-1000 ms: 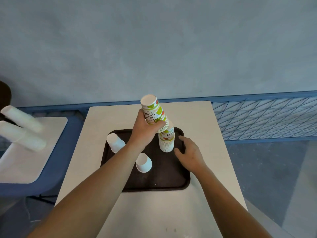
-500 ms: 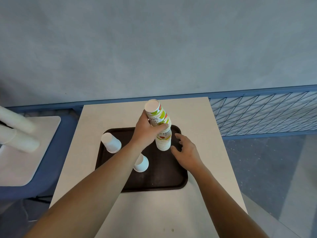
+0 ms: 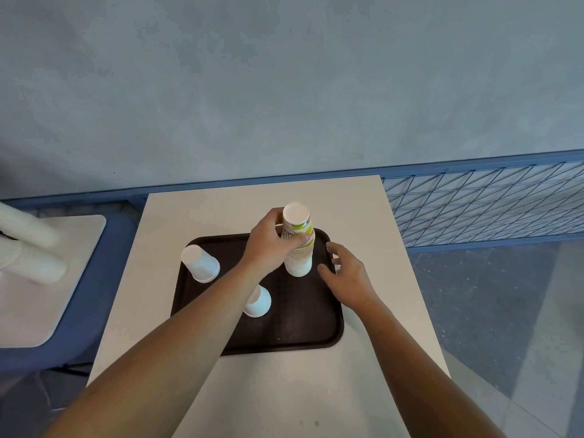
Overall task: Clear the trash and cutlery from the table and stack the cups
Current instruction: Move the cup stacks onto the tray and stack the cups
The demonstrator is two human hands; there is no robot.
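Grey wall (image 3: 284,74) behind; blue mesh railing (image 3: 489,203) right; pale side table (image 3: 47,298) left.

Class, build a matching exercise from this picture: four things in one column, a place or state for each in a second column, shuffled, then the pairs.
1 left hand
2 right hand
3 leftmost white cup
4 tray

A dark brown, on the table
B open, right of the cup stack
C grips the cup stack
D upside down on the tray

Pairs: 1-C, 2-B, 3-D, 4-A
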